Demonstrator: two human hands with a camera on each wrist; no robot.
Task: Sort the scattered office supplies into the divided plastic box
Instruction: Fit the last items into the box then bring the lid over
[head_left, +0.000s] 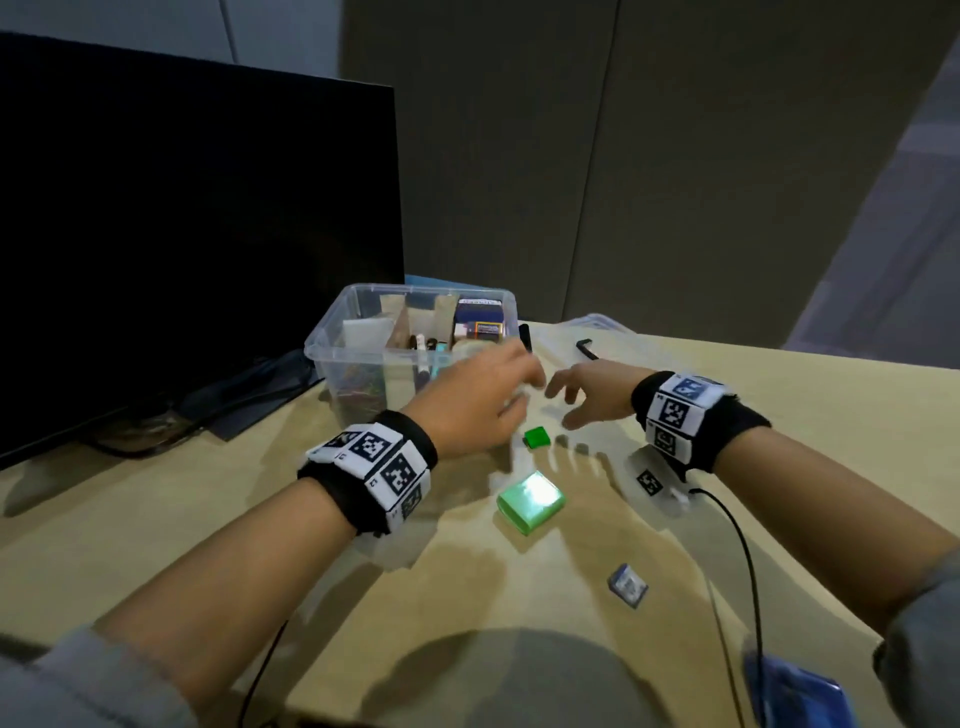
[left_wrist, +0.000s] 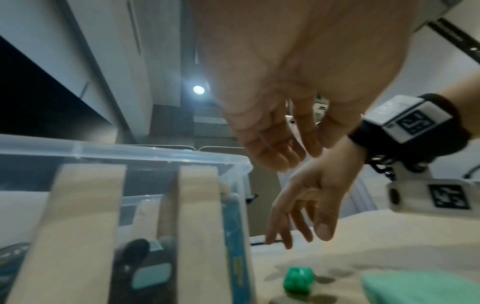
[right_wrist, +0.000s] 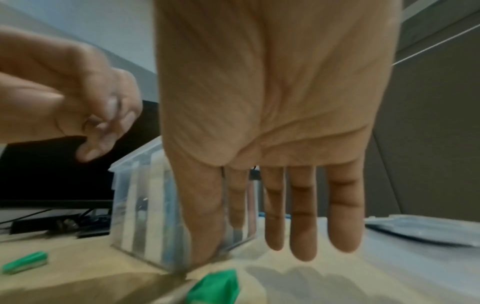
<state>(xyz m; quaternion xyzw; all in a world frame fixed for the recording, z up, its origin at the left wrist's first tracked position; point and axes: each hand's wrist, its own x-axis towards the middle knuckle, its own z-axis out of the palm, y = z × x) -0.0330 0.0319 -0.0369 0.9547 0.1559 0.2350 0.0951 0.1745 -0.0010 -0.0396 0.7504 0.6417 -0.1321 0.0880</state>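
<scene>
The clear divided box (head_left: 332, 343) stands behind both hands, with pens, a tape roll and small packs in its compartments. My left hand (head_left: 519, 389) hovers at the box's near right corner, fingers loosely bent and holding nothing; the left wrist view shows its palm (left_wrist: 275, 156) bare. My right hand (head_left: 563, 402) hangs close beside it, fingers (right_wrist: 302, 236) straight and pointing down, also bare. Just below the two hands a small green item (head_left: 536, 436) lies on the desk. A larger green box (head_left: 530, 501) and a small blue-grey packet (head_left: 628, 584) lie nearer to me.
A dark monitor (head_left: 182, 234) with cables at its foot fills the left. The box's clear lid (head_left: 602, 332) and a black hex key (head_left: 587, 348) lie behind my right hand. A blue object (head_left: 795, 696) sits at the desk's front right edge.
</scene>
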